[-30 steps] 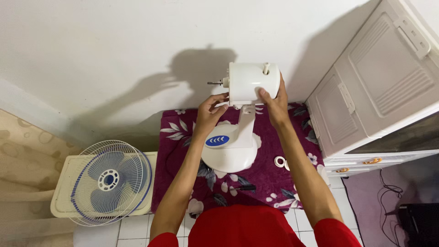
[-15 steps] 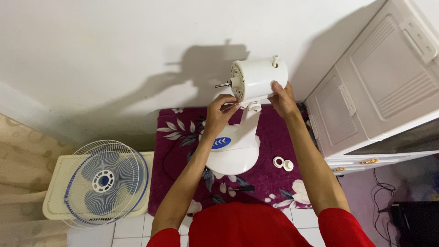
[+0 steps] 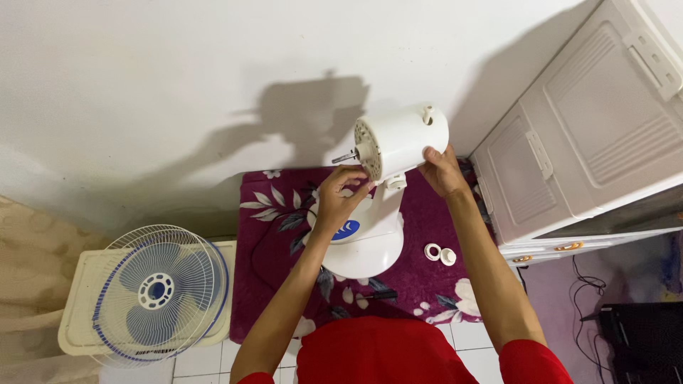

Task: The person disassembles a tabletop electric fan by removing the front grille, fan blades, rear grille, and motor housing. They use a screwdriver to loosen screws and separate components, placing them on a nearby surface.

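Bright, sharp overhead view; hard shadows fall on the white wall (image 3: pixel 142 85), edges slightly bowed.

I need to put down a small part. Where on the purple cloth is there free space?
Free: the cloth left of the fan base, and the strip right of the two white rings. Crowded: around the base, rings and screwdriver.

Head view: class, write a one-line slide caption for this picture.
Both hands, left hand and right hand, hold a white fan motor housing on its stand, above a floral cloth.
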